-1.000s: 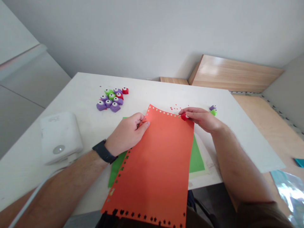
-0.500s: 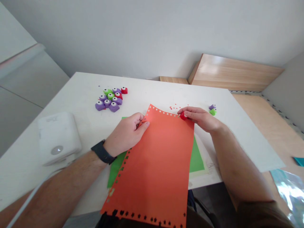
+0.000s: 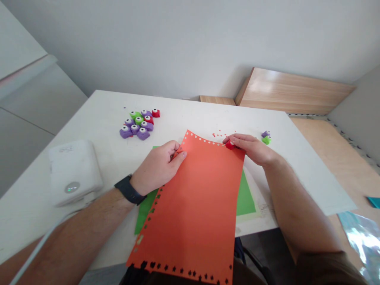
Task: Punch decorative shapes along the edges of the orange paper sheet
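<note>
Orange sheet (image 3: pixel 190 209) lay on a green sheet (image 3: pixel 245 198) on the white table (image 3: pixel 97 107), its lower edge running to the frame's bottom and its punched holes too small to count. Left hand (image 3: pixel 157 168) pinched the sheet's top-left edge, fingertips partly behind the paper; right hand (image 3: pixel 252 149) pinched one red punch (image 3: pixel 230 145) on the top edge, fingers half covering it. Cluster of punches (image 3: pixel 138 123) counted ten, six purple, two green, two red, overlapping; beyond right hand, one purple punch (image 3: pixel 265 133) touched one green punch (image 3: pixel 266 140)

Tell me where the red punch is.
The red craft punch is in the right hand, at the top edge of the orange paper, in the head view.
</note>
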The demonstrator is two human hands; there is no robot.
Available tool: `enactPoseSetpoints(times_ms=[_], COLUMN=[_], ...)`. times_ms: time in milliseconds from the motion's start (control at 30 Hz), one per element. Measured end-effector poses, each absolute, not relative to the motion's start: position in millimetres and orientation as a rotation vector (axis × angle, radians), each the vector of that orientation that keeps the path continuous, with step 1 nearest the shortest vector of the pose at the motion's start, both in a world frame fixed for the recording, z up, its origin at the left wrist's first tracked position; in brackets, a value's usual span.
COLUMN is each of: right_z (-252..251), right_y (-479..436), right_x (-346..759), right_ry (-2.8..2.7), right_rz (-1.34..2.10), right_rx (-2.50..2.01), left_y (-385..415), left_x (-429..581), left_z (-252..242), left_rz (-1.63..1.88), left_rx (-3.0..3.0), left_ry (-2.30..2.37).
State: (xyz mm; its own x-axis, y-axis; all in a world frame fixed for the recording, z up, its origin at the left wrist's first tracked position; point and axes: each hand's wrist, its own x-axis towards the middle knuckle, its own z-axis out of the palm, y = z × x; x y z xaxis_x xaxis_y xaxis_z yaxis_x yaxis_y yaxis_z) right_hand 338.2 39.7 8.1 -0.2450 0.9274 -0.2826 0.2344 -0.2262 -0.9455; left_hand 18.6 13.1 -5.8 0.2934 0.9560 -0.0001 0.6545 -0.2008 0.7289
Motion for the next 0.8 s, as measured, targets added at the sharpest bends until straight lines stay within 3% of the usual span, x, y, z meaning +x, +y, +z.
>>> enactPoseSetpoints(times_ms=[800], right_z=[6.0], right_y=[41.8], right_x=[333.0], right_ry=[-1.641], right_rz=[1.319], right_rx=[-1.467], left_y=[12.9], left_x=[19.6], left_z=[-3.5], left_rz=[0.643], left_rx=[1.945], left_ry=[1.396])
